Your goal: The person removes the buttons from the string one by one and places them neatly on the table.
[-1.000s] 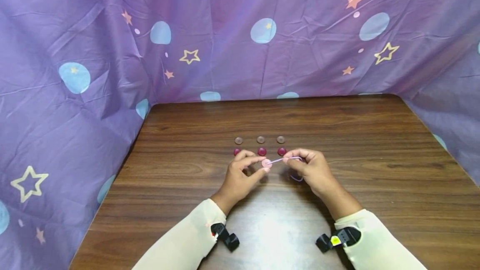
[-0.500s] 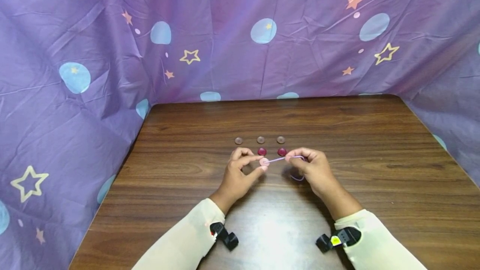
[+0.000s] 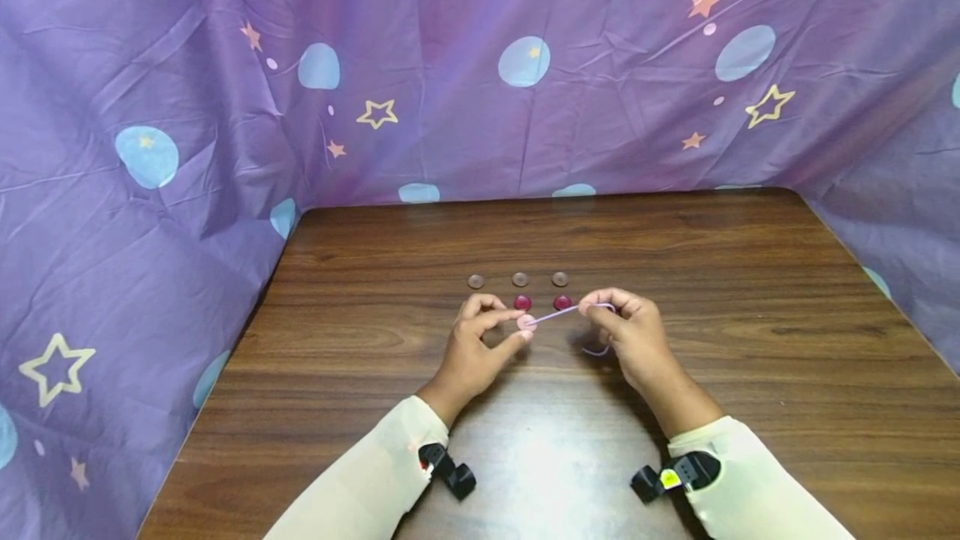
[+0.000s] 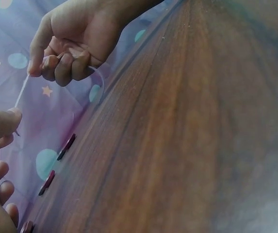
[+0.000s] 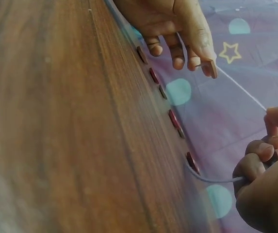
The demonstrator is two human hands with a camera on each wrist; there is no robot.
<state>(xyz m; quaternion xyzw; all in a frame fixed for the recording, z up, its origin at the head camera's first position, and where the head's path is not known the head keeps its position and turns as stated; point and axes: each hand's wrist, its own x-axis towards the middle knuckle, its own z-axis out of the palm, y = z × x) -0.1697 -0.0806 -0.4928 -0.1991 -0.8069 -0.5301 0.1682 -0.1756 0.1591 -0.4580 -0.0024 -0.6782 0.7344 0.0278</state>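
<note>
My left hand (image 3: 472, 350) pinches a round, pale pink button (image 3: 527, 322) by its edge between thumb and index finger, held above the table. A lavender string (image 3: 553, 315) passes through the button, with a short tail on the far side in the right wrist view. My right hand (image 3: 633, 340) pinches this string between thumb and index finger, drawing it taut and slanting up from the button. The rest of the string (image 5: 211, 180) loops down from its curled fingers. Something small and brownish (image 5: 277, 155) shows among those fingers; I cannot tell what it is.
Behind the hands, two dark red buttons (image 3: 522, 302) lie on the wooden table (image 3: 360, 407), with a row of three brownish translucent discs (image 3: 521, 279) beyond them. A purple curtain with stars (image 3: 450, 123) hangs around the table's back and sides.
My right hand has moved slightly right and up, and the taut stretch of string has grown longer. My left hand has shifted a little left with the button, covering a third dark red button.
</note>
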